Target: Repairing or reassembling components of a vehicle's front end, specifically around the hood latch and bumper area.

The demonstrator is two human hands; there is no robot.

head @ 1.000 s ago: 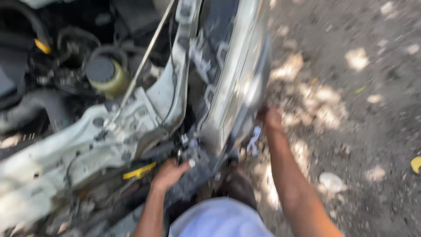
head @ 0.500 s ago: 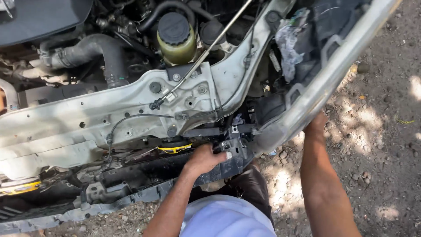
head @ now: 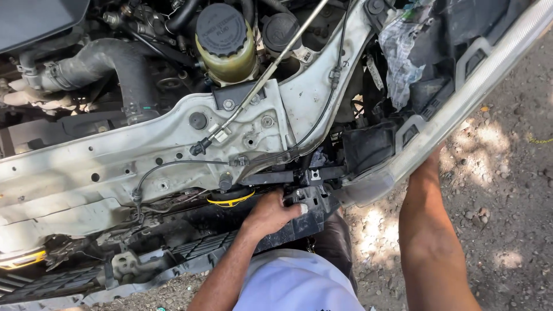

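My left hand (head: 269,214) clamped on black bracket (head: 308,203), lower centre | my right hand hidden behind headlight (head: 461,109), right of frame, grip I cannot tell | white panel (head: 173,152) above bracket | yellow-green reservoir (head: 226,43) top centre

Person, seen from the head camera looking down. Two arms are showing, both bare from the lower frame edge to the hands; no sleeves, gloves, watch or rings are showing on them. The left hand (head: 271,213) is showing its back and knuckles, with one pale fingernail catching the light. The right hand (head: 431,156) is mostly hidden, only the wrist end showing. A white garment (head: 296,285), plain and lightly creased, is covering the torso at the bottom centre. Dark brown trousers (head: 334,247) are showing just above it, partly in shade.
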